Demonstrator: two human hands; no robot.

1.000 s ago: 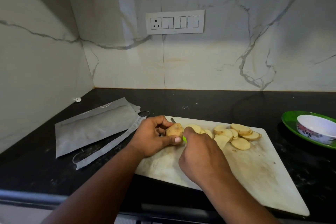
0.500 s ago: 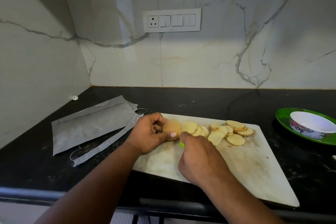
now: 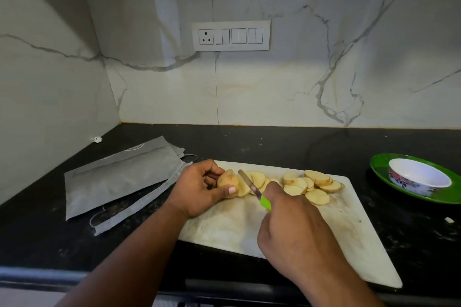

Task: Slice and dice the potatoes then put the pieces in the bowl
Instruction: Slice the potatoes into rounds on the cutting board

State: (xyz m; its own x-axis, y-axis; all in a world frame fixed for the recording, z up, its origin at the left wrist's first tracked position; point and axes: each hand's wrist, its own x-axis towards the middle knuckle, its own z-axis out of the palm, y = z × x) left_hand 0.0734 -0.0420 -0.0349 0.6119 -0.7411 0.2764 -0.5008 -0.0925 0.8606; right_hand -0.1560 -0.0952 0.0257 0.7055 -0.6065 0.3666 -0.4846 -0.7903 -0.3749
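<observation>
We noted a grey pouch (image 3: 117,177) left of the cutting board (image 3: 336,227) on the black surface (image 3: 274,142); no legible writing. Left hand (image 3: 197,189) gripped the potato end (image 3: 227,182), fingers curled around it. Right hand (image 3: 294,229) held the green-handled knife (image 3: 254,189), blade angled away-left. Slices (image 3: 311,183) lay in a row rightward; bowl (image 3: 419,179) stood on a green plate (image 3: 449,197), well apart.
</observation>
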